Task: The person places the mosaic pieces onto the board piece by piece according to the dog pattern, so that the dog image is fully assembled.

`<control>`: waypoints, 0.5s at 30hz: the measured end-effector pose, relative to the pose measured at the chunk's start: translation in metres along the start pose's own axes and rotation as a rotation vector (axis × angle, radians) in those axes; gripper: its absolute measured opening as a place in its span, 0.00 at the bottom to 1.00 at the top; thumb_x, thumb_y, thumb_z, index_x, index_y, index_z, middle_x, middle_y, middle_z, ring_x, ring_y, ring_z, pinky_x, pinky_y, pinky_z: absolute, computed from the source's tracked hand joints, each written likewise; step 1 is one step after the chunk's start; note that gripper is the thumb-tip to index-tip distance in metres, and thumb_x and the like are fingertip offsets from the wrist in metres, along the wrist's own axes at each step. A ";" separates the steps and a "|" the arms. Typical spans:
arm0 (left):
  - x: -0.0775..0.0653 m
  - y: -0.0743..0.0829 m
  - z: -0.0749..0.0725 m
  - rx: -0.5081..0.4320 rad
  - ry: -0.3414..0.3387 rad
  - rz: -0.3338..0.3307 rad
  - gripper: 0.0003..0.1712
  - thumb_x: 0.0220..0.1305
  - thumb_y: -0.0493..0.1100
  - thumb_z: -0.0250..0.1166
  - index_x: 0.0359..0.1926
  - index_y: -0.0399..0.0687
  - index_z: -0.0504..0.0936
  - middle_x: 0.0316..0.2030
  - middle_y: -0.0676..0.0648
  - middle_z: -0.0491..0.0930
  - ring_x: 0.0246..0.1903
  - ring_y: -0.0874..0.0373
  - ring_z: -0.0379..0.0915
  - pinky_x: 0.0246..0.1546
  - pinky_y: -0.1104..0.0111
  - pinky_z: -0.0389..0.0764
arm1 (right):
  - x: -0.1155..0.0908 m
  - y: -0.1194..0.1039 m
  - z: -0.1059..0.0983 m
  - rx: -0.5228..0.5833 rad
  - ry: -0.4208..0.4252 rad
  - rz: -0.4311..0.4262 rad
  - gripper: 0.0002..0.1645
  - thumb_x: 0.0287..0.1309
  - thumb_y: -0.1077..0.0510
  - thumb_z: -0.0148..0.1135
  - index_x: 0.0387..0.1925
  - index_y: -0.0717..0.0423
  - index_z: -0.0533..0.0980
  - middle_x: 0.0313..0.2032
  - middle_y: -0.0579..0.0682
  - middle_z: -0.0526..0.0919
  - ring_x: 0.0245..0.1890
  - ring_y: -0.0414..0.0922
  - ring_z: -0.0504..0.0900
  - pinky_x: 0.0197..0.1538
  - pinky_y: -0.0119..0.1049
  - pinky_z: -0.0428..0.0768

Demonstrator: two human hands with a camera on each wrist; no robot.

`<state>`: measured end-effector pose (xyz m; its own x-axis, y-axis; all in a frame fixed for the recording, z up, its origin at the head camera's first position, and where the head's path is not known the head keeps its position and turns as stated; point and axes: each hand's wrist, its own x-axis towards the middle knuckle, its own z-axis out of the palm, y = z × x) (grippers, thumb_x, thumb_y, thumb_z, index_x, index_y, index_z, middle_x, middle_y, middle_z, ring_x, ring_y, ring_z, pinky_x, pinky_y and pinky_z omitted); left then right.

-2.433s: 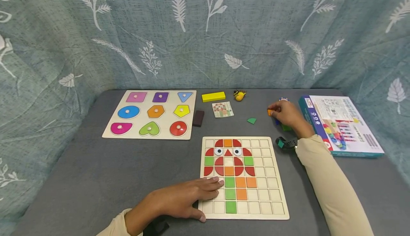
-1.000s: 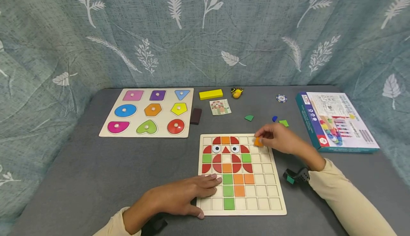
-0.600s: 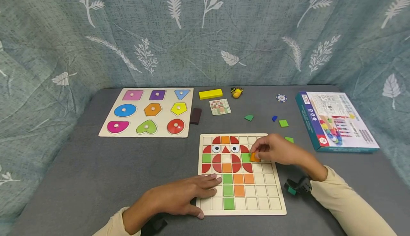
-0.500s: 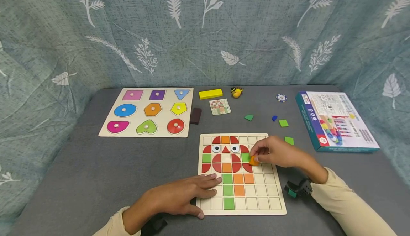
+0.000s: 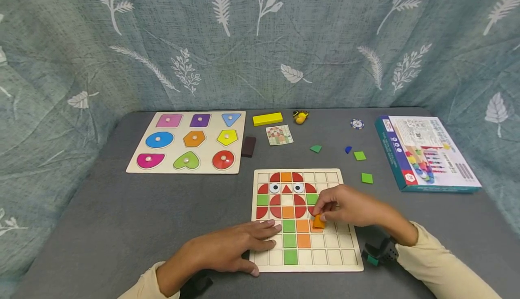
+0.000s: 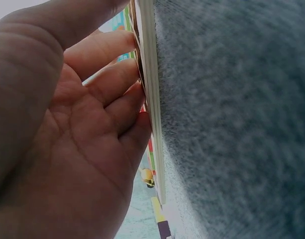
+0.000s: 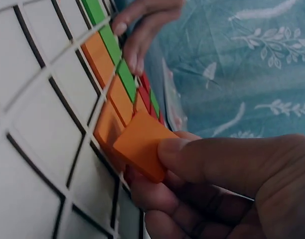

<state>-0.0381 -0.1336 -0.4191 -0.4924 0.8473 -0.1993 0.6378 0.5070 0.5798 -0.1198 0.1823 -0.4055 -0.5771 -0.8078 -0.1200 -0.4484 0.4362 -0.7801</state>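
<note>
My right hand (image 5: 349, 206) pinches an orange square tile (image 7: 145, 144) between thumb and fingers. In the right wrist view the tile is tilted, just above an orange tile (image 7: 110, 124) set in the wooden grid board (image 5: 341, 263). Red, orange and green pieces and two eye discs form a figure in the board's cells. My left hand (image 5: 233, 249) rests on the board's left edge, its fingers extended over the lower left cells. In the left wrist view the palm (image 6: 77, 144) and fingers lie along the board's edge (image 6: 151, 99).
Green square tiles (image 5: 367, 178), a blue piece (image 5: 348, 149) and a green piece (image 5: 316, 149) lie behind the board. Further back are a pattern card (image 5: 279, 135), yellow block (image 5: 267, 119), dark block (image 5: 248, 147), knobbed shape puzzle (image 5: 211, 154), chip (image 5: 357, 124), bee figure (image 5: 300, 117) and box (image 5: 430, 154).
My right hand has carried the orange tile from behind the board onto it, then towards the front, over the row with orange tiles. The left hand has stayed in place.
</note>
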 end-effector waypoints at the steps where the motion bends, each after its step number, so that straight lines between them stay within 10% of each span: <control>1: 0.000 0.000 0.000 0.002 -0.001 0.000 0.36 0.61 0.50 0.68 0.69 0.49 0.69 0.73 0.51 0.54 0.73 0.55 0.45 0.67 0.59 0.58 | 0.000 -0.001 0.001 0.001 -0.007 -0.010 0.08 0.60 0.66 0.64 0.37 0.52 0.84 0.34 0.38 0.82 0.31 0.37 0.78 0.37 0.33 0.79; 15: 0.002 -0.001 0.000 0.002 0.006 0.011 0.36 0.62 0.51 0.68 0.68 0.47 0.70 0.73 0.50 0.55 0.73 0.54 0.45 0.67 0.59 0.59 | -0.001 -0.015 0.016 -0.048 -0.134 -0.070 0.09 0.57 0.68 0.65 0.35 0.52 0.84 0.31 0.37 0.80 0.28 0.31 0.74 0.33 0.28 0.77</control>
<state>-0.0398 -0.1330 -0.4199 -0.4885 0.8521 -0.1879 0.6445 0.4975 0.5806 -0.1014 0.1696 -0.4035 -0.4483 -0.8813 -0.1499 -0.5185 0.3929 -0.7595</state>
